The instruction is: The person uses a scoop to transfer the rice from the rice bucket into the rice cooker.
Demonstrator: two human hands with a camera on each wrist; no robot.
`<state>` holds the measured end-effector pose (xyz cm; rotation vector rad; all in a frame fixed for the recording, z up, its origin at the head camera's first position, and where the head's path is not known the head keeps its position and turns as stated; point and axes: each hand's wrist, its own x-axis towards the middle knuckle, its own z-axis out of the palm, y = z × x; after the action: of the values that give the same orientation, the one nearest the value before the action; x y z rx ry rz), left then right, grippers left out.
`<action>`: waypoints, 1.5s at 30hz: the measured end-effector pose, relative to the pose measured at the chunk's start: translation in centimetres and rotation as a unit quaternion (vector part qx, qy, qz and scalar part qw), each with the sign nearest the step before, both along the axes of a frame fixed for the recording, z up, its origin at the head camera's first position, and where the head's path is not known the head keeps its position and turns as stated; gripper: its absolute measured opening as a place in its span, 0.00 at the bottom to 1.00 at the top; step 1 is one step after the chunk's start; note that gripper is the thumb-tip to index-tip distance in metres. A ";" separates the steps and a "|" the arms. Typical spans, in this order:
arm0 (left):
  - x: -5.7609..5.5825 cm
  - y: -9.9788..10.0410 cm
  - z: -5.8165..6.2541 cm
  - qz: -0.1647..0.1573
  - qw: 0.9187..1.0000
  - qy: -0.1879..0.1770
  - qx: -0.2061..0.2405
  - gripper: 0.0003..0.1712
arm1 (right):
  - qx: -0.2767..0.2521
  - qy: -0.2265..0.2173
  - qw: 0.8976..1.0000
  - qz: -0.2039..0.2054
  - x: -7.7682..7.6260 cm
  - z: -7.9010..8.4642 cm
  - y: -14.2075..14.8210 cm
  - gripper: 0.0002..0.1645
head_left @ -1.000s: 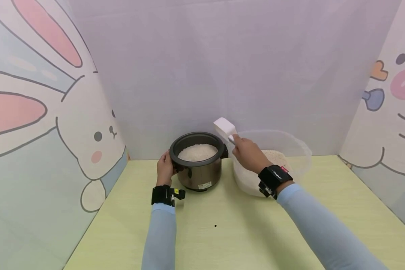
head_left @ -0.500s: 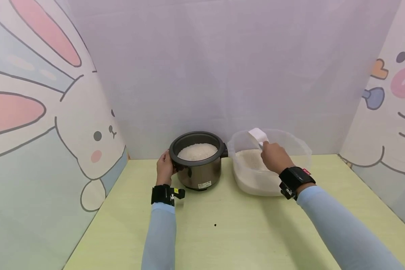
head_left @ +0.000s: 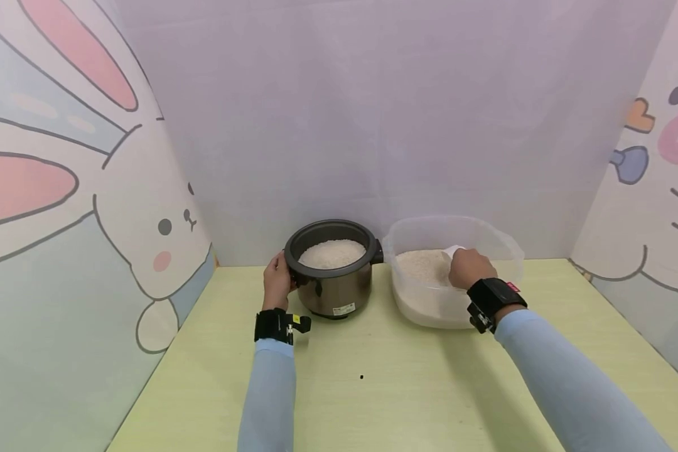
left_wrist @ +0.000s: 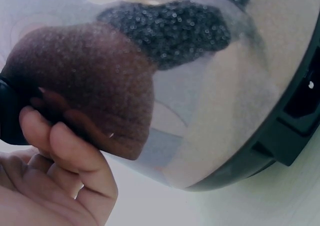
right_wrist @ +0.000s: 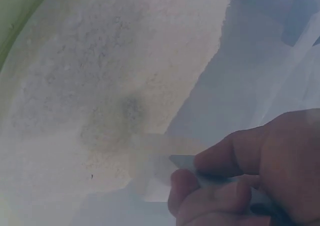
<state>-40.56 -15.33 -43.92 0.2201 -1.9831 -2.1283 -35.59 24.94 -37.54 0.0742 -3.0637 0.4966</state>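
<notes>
A dark metallic rice cooker (head_left: 334,290) without a lid stands at the back, with white rice (head_left: 332,253) in its pot. My left hand (head_left: 275,282) grips the cooker's black side handle; in the left wrist view its fingers (left_wrist: 75,148) curl at that handle. To the right, a clear plastic tub (head_left: 429,309) holds more rice (head_left: 420,265). Inside that tub my right hand (head_left: 471,269) holds a white scoop (head_left: 453,250) by its handle. The right wrist view shows the scoop's pale bowl (right_wrist: 152,171) down at the rice, its edges blurred.
Both vessels stand on a pale green tabletop (head_left: 328,402), close to a plain lilac back wall (head_left: 339,113). Cartoon-printed side panels (head_left: 124,251) border the table. A tiny dark speck (head_left: 361,376) lies on the table in front of the cooker.
From beside the cooker's rim, my right hand has swung the scoop rightward over the tub, then lowered it to the rice. My left hand and the cooker have stayed put.
</notes>
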 end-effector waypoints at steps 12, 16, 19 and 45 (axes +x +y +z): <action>0.1 0.2 -0.1 -0.002 1.000 0.006 0.001 0.31 | 0.024 -0.037 0.999 -0.007 -0.5 -0.7 0.6 0.24; 0.2 0.1 0.0 -0.001 1.000 0.004 0.002 0.32 | 0.022 -0.036 0.999 0.013 -0.3 -0.3 0.3 0.27; 0.2 0.2 0.0 0.000 1.000 0.007 0.001 0.32 | 0.013 -0.040 0.999 0.031 0.0 0.0 0.2 0.29; -0.1 0.2 0.0 -0.002 1.000 0.001 0.004 0.34 | -0.073 -0.116 0.983 0.118 -0.2 0.6 0.7 0.28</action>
<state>-40.63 -15.09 -43.92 0.2159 -1.9753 -2.1384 -35.80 25.61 -36.95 0.4056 -3.2494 0.7946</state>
